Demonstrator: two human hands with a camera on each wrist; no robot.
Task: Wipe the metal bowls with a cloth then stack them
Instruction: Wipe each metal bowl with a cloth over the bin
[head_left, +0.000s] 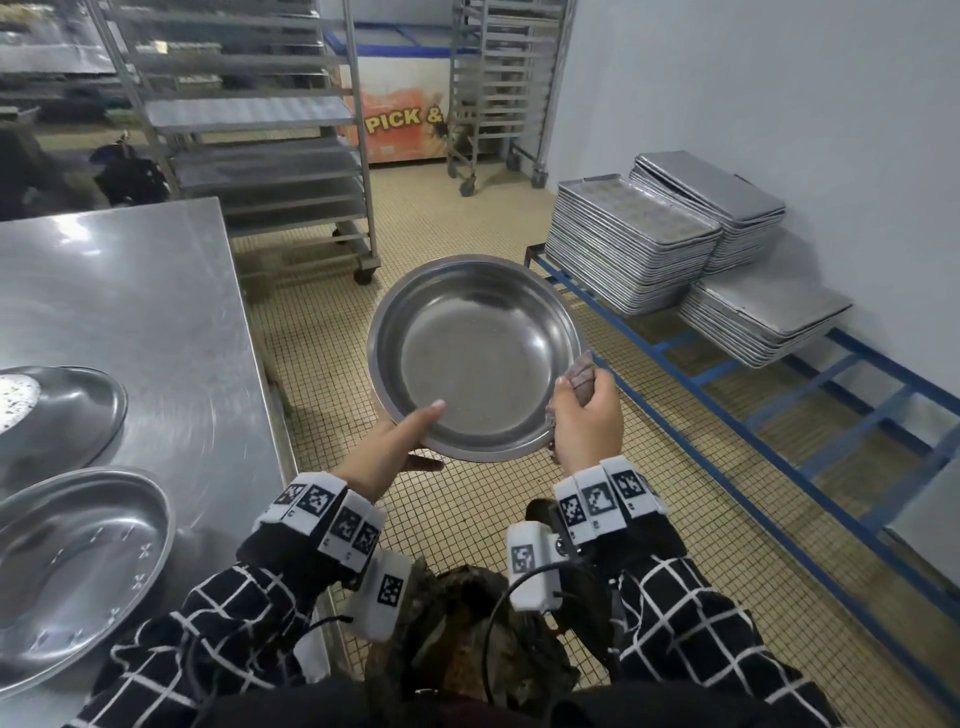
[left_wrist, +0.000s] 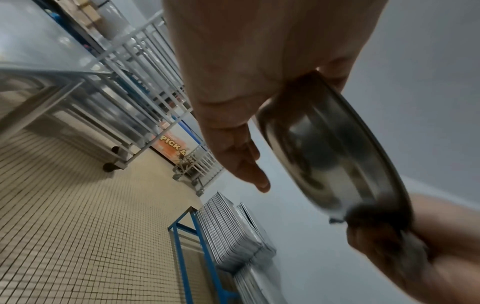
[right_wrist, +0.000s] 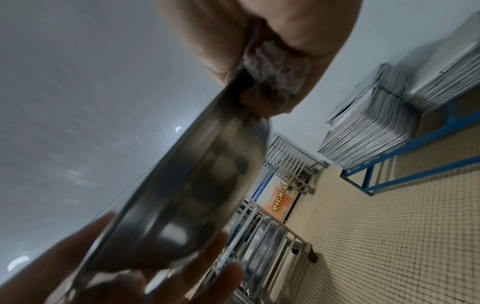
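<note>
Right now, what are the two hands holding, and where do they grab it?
The left hand holds the metal bowl by its near rim, thumb inside, fingers underneath. The right hand grips a bunched cloth, pressed against the bowl's right rim.

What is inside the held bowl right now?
The bowl looks empty: bare metal with faint specks. The left hand thumb lies over its near rim; the right hand presses a cloth at the right rim, hiding that edge.
</note>
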